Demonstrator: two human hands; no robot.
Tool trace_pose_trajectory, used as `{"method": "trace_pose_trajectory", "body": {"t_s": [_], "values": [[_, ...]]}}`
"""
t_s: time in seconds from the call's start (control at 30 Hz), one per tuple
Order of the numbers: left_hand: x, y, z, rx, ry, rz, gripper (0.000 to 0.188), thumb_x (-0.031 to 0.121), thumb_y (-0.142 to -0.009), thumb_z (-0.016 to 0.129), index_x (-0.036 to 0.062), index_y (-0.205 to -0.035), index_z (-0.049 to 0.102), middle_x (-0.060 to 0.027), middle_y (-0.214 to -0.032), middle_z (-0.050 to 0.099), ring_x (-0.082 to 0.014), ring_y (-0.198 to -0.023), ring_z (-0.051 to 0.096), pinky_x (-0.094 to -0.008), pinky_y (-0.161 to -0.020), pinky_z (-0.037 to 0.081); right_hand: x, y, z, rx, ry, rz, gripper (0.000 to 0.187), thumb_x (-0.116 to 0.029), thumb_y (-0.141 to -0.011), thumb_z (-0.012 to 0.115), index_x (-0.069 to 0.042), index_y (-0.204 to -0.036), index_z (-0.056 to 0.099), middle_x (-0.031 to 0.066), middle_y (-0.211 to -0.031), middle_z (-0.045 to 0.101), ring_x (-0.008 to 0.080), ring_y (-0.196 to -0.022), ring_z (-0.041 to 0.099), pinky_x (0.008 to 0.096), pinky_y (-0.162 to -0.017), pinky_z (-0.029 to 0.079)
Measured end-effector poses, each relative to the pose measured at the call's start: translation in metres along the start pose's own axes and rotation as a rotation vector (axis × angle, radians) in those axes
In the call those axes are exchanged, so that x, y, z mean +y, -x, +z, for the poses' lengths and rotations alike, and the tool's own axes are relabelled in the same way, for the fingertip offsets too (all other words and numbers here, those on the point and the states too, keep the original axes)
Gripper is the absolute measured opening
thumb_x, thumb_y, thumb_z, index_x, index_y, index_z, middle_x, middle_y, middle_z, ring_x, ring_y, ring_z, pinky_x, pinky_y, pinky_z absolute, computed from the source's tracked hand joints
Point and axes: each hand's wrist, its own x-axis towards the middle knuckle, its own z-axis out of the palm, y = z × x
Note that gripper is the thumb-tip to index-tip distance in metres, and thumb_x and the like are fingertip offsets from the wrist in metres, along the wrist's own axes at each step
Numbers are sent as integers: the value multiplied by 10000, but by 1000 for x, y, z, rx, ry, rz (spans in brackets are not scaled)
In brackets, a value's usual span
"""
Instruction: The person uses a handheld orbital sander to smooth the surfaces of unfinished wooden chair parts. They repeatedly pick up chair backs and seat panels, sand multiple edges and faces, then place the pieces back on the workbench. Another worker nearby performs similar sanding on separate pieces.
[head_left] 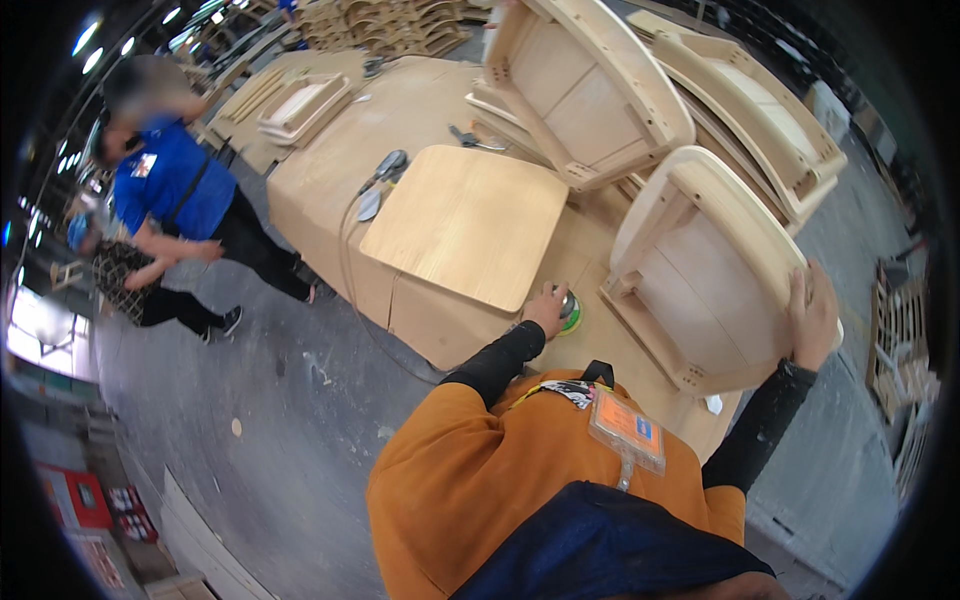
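Note:
My left hand [547, 309] is closed round a small round sander [571, 312] with a dark body and a green edge. The sander rests on the brown-covered table close to my body. My right hand [814, 318] grips the right-hand rim of a pale wooden seat frame [700, 285], which stands tilted on the table with its framed underside towards me. Just beyond my left hand lies a flat square wooden panel [468, 225] with rounded corners.
A second sander [385, 172] with a hose lies left of the panel. More seat frames [590, 90] and stacked wooden parts [760, 115] stand at the back right. Beyond the table's left edge [330, 290] are two people, one in a blue shirt [178, 185].

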Motion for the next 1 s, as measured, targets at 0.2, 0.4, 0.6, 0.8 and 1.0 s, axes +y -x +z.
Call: {"method": "trace_pose_trajectory", "body": {"t_s": [0.2, 0.4, 0.6, 0.8, 1.0], "values": [[0, -6, -3, -51, 86, -40, 874, 285, -736, 796, 212, -1460, 312, -194, -1286, 471, -396, -1033, 620, -462, -853, 528, -6, 3, -2, 54, 2, -16, 355, -296, -906, 613, -9, -1111, 651, 194, -1055, 667, 370, -988, 617, 428, -877, 466], [0, 6, -1, 72, 260, -113, 925, 250, -718, 820, 251, -1482, 300, -178, -1347, 428, -374, -1122, 572, -445, -896, 507, -9, 3, -1, 88, 10, -55, 357, -305, -884, 632, -25, -1105, 653, 176, -992, 661, 349, -933, 615, 426, -836, 463], [41, 19, -59, 479, 420, 72, 950, 232, -726, 812, 180, -1513, 282, -184, -1274, 436, -365, -1106, 530, -422, -858, 507, -12, 2, -4, 88, -17, -29, 365, -313, -887, 630, -20, -1104, 648, 156, -947, 652, 339, -907, 606, 423, -815, 461], [120, 3, -156, 849, 414, 321, 865, 233, -755, 802, 109, -1482, 350, -243, -1270, 430, -407, -1130, 487, -430, -901, 469, -13, 3, -4, 74, 7, -15, 363, -313, -891, 629, -20, -1104, 649, 160, -949, 650, 341, -910, 607, 423, -817, 464], [184, -21, -188, 948, 555, 373, 844, 218, -778, 797, 86, -1484, 354, -265, -1309, 392, -402, -1176, 457, -429, -957, 436, -13, 4, -5, 71, -7, -42, 359, -317, -889, 631, -33, -1108, 642, 155, -942, 643, 334, -905, 600, 429, -827, 453]]}}
